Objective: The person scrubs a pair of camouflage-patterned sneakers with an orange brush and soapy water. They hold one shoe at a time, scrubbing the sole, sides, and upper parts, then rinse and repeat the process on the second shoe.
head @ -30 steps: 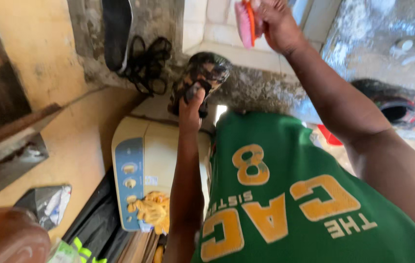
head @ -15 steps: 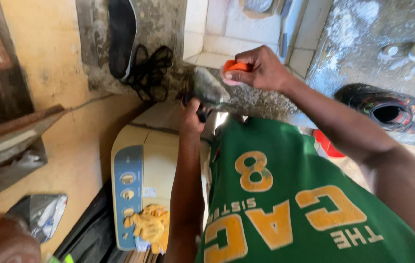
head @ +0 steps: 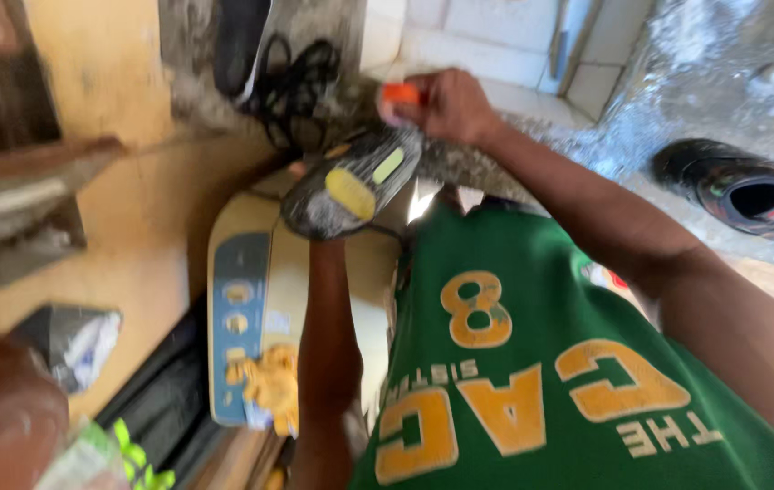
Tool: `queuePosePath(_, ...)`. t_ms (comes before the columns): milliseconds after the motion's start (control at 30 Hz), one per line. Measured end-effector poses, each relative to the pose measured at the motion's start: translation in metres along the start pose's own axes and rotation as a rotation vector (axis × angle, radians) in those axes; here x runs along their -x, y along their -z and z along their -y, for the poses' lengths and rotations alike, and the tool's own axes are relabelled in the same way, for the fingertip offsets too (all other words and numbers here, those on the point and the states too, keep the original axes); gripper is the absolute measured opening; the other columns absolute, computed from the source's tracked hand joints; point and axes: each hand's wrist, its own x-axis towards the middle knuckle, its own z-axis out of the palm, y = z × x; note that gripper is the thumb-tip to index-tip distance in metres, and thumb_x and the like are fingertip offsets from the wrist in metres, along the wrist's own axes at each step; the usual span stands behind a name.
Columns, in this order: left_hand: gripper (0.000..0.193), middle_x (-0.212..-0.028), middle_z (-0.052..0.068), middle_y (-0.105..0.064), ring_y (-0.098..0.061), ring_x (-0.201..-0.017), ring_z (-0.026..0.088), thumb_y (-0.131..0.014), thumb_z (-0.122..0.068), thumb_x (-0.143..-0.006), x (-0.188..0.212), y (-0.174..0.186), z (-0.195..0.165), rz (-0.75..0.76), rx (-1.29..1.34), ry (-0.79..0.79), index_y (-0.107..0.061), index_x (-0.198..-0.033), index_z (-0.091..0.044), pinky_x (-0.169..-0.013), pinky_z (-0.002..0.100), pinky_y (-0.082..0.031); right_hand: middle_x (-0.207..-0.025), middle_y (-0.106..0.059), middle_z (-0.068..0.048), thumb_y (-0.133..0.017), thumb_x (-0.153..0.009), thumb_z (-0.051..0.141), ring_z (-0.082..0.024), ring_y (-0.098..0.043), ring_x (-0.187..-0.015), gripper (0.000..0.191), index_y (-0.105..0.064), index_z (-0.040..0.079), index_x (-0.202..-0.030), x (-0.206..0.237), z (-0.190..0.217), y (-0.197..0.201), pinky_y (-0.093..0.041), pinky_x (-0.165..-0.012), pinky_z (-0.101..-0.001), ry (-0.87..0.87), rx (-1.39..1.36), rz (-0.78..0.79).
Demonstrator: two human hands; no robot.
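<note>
Shoe: you hold a dark shoe [head: 352, 186] raised in front of your chest, its grey sole with yellow patches turned up toward you, so the underside is open to work on.
Left hand: your left hand [head: 301, 172] is mostly hidden behind the shoe; it seems to grip it from beneath, though the fingers cannot be made out.
Right hand: your right hand [head: 441, 104] is closed around a small orange brush-like tool [head: 401, 93], pinched between fingers and thumb and set just at the shoe's far end, touching or nearly so; blur keeps me from saying which.
Below: a cream appliance with a blue control panel [head: 242, 327] sits under your left forearm, just beside your green jersey [head: 532, 363].
Behind the shoe: a rough grey wall [head: 196, 54] with a black sandal [head: 242, 41] and tangled black straps [head: 301, 77] against it, close to your working space.
To the right: another dark shoe [head: 750, 195] lies well apart on wet ground.
To the left: wooden boards [head: 24, 200] and a crumpled grey bag [head: 74, 336], clear of both arms.
</note>
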Motion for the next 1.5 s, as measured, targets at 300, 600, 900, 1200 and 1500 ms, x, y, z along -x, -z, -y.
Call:
queuePosePath(300,0.052,-0.117,0.009,-0.07,-0.067,-0.103,0.02,-0.079,-0.029,-0.088,0.021,0.004,0.019,-0.011,-0.046,0.069,-0.062,-0.128,-0.001,-0.092,0.037,-0.055,-0.075,-0.076,-0.007,-0.066,-0.099,0.055,-0.019,-0.071,-0.059,0.034,-0.076,0.025,-0.114,0.003,-0.006,0.013,-0.055,-0.054,-0.0324,-0.12,0.396,0.143)
queuePosePath(600,0.047,-0.112,0.007,-0.071,-0.067,-0.099,0.016,-0.079,-0.03,-0.087,0.019,0.007,0.021,0.036,-0.165,0.133,-0.066,-0.122,-0.002,-0.089,0.033,-0.054,-0.099,-0.078,-0.006,-0.065,-0.101,0.052,-0.01,-0.072,-0.068,0.038,-0.077,0.02,-0.117,0.027,0.003,0.008,-0.06,-0.063,-0.0294,0.239,-0.096,0.144)
queuePosePath(900,0.042,-0.106,0.004,-0.073,-0.067,-0.094,0.013,-0.079,-0.031,-0.087,0.017,0.0,-0.025,0.189,-0.958,0.316,-0.069,-0.116,-0.003,-0.086,0.03,-0.054,-0.084,-0.07,-0.006,-0.062,-0.104,0.048,-0.014,-0.063,-0.074,0.041,-0.071,0.008,-0.108,0.037,-0.039,0.043,-0.053,-0.073,-0.0367,-0.319,-0.234,-0.193)
queuePosePath(1200,0.036,-0.098,0.004,-0.077,-0.07,-0.086,0.012,-0.079,-0.026,-0.084,-0.02,-0.058,-0.039,0.391,-1.375,0.318,-0.072,-0.111,-0.004,-0.08,0.031,-0.057,-0.078,-0.063,-0.001,-0.06,-0.109,0.041,-0.01,-0.059,-0.067,0.036,-0.062,0.006,-0.104,0.063,-0.038,0.025,-0.052,-0.067,-0.0274,-0.373,-0.742,-0.326)
queuePosePath(1500,0.047,-0.119,0.006,-0.073,-0.067,-0.105,0.016,-0.081,-0.028,-0.091,-0.05,-0.047,-0.013,0.423,-1.244,-0.017,-0.065,-0.127,-0.003,-0.092,0.033,-0.054,-0.096,-0.073,-0.014,-0.072,-0.1,0.035,-0.016,-0.069,-0.065,0.036,-0.069,0.003,-0.115,0.069,-0.009,0.02,-0.055,-0.054,-0.0299,0.219,0.041,-0.211)
